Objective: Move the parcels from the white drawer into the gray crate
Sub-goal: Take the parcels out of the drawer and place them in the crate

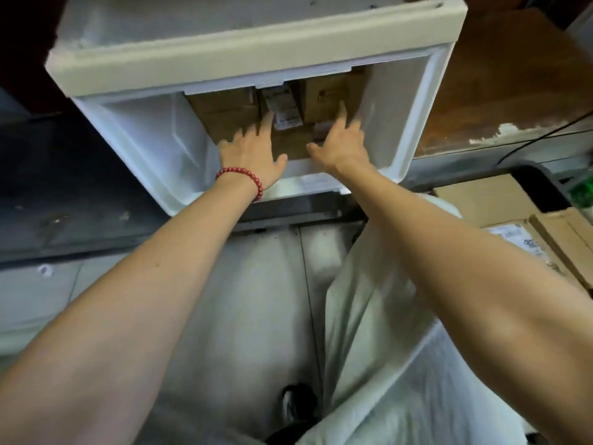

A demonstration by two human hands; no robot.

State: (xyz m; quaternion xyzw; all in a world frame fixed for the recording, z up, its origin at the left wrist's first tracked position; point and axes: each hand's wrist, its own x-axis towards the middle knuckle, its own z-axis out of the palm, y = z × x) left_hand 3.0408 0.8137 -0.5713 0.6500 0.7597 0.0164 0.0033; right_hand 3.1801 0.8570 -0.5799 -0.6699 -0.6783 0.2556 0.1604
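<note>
Item 1, white drawer [144,146]: stands open below the cream frame [256,56] of its cabinet, with translucent white walls and the front edge toward the person. Item 2, parcels: at least 4 brown cardboard parcels sit at the back of the drawer. These are a left box [224,107], a narrow middle parcel [284,106] with a white printed label, a right box [330,94], and a lower box [290,144] lying in front of them. Item 3, left hand [253,152]: inside the drawer with fingers straight and spread, holding nothing. The forefinger points at the labelled parcel, and blur hides whether it makes contact. A red bead bracelet [244,178] is on the wrist. Item 4, right hand [343,146]: inside the drawer just beside the left, fingers likewise straight and splayed, gripping nothing. The forefinger reaches up the right box, and contact cannot be told. The lower box lies between the 2 hands. Item 5, gray crate [542,187]: on the right, well apart from the drawer, with a dark rounded rim. It holds a plain cardboard parcel [481,197] and another parcel [519,239] with a white label. Item 6, surroundings: a worn wooden surface [513,75] is at upper right. The person's pale trousers [385,316] and 1 dark shoe [295,403] are below.
</note>
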